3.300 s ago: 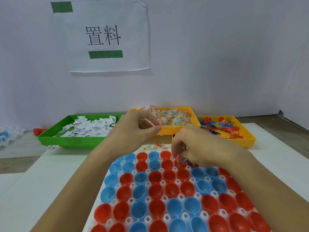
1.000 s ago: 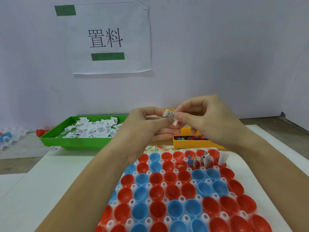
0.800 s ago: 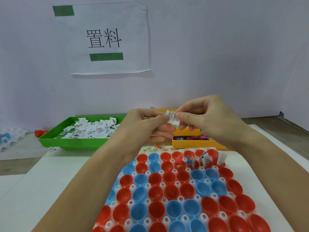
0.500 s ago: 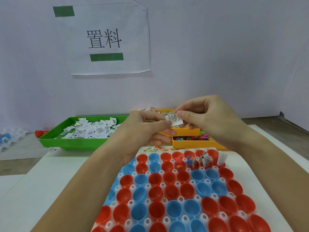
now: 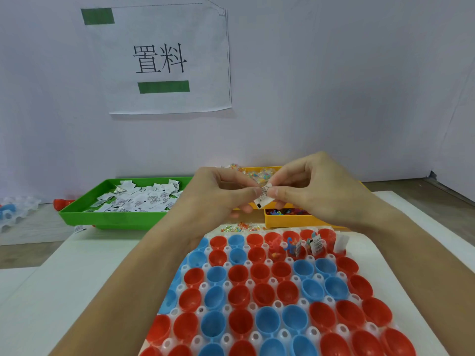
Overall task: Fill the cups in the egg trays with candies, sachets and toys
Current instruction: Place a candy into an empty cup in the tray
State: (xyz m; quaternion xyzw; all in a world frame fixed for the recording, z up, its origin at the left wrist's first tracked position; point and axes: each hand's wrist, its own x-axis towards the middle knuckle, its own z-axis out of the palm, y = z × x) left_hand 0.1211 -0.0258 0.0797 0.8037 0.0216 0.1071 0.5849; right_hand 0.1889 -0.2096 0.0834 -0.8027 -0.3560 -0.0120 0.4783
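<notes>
White printed sachet [image 5: 264,196] held in the air between both hands, above the far edge of the egg tray [image 5: 259,337]. Left hand [image 5: 218,199] pinches its left side, thumb and forefinger closed on it; right hand [image 5: 312,187] pinches its right side likewise. Sachet tilted, black mark at its lower corner. Tray holds red and blue cups [image 5: 268,322], most of them bare. In the far row at right, several cups carry sachets standing on end [image 5: 315,244] and small coloured toys [image 5: 290,245]. Loose candies [image 5: 240,226] lie on the bench just beyond the tray. Far left: green bin [image 5: 113,218] of sachets. Behind the hands: yellow candy bin [image 5: 257,172], yellow toy bin [image 5: 288,220]. Paper sign [image 5: 164,60] on wall.
</notes>
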